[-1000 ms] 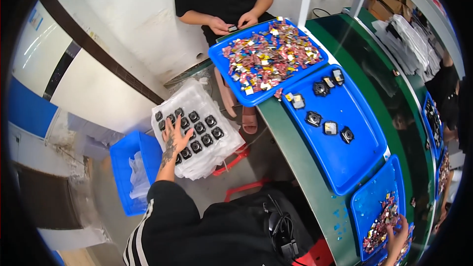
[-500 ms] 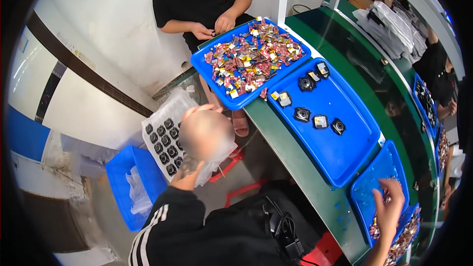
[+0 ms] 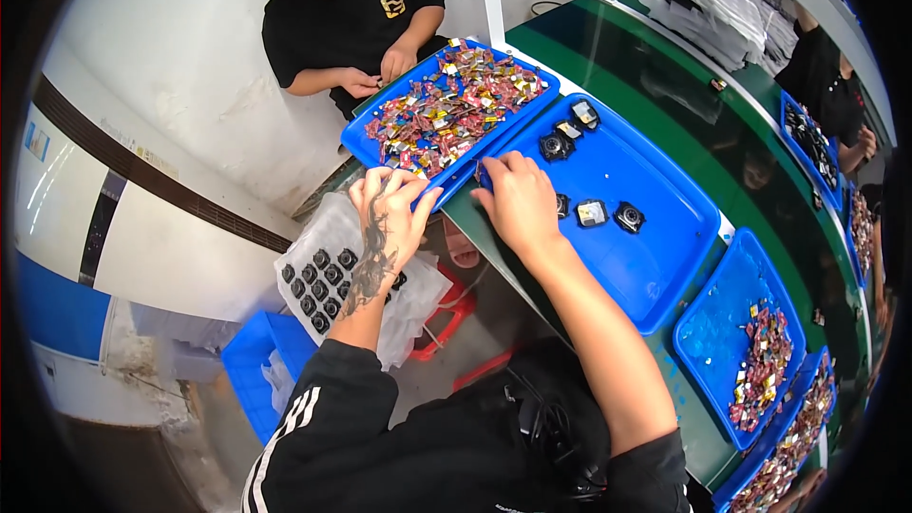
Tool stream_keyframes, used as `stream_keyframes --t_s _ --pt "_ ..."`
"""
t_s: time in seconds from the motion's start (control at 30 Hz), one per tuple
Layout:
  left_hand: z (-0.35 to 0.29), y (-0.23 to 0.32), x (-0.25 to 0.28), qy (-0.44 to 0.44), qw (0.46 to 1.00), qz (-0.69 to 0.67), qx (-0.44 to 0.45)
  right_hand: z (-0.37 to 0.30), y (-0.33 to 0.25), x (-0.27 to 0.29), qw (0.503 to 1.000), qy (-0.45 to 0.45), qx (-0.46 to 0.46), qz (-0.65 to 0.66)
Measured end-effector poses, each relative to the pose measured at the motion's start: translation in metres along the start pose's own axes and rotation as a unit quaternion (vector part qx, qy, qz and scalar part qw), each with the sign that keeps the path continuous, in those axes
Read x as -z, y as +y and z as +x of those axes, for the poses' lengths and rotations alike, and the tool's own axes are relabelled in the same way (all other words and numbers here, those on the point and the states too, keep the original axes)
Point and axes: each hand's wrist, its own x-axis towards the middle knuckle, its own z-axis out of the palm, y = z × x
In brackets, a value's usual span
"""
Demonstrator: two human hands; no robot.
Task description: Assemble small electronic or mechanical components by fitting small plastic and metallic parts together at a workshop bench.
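Observation:
My left hand (image 3: 391,218), tattooed at the wrist, is at the near corner of a blue tray (image 3: 356,138) heaped with small red, yellow and white flexible circuit pieces (image 3: 461,100). Its fingers are bent but apart, and I see nothing between them. My right hand (image 3: 521,204) is curled over the left rim of a second blue tray (image 3: 655,256). Whatever is under those fingers is hidden. Several square black modules with round centres lie in this tray; one black module (image 3: 628,218) faces up, another has a pale top (image 3: 591,213).
Left of my left arm, a clear plastic tray (image 3: 294,299) carries rows of black modules. Below it stands a blue bin (image 3: 256,361). At right are a smaller blue tray (image 3: 712,323) with red pieces and a green conveyor (image 3: 655,85). Across sits a co-worker (image 3: 351,28), hands together.
My right hand has moved from the small tray at right to the second tray's left rim. My left hand has gone up to the heaped tray's near corner. The view has shifted.

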Motion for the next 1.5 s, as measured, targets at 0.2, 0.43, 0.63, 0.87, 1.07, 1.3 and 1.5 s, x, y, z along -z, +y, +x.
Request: stream_keyframes --t_s 0.2,0.43,0.63,0.87,1.07,1.3,1.5 --pt "-0.006 -0.006 -0.001 -0.012 1.0 -0.017 0.019 0.007 0.003 -0.012 0.999 -0.001 -0.004 0.041" --pt "0.004 0.002 0.0 0.007 0.999 -0.03 0.022 0.007 0.004 -0.011 1.0 -0.003 0.016 -0.025" --pt "-0.006 -0.015 0.006 0.013 0.999 -0.016 0.033 -0.002 -0.01 0.025 0.981 0.006 0.148 0.127" --pt "-0.028 -0.01 -0.009 0.045 0.994 -0.096 0.032 0.053 -0.024 0.044 0.966 0.037 -0.031 0.255" --pt "-0.086 -0.042 -0.001 0.139 0.974 -0.083 0.158 0.036 -0.013 0.044 0.99 0.031 0.097 0.097" --pt "-0.2 -0.089 0.002 0.04 0.968 0.04 0.243 -0.052 -0.03 0.076 0.973 -0.182 0.143 0.015" --pt "-0.223 -0.12 0.0 0.072 0.94 0.058 0.328 -0.099 -0.04 0.077 0.938 -0.262 0.045 0.223"
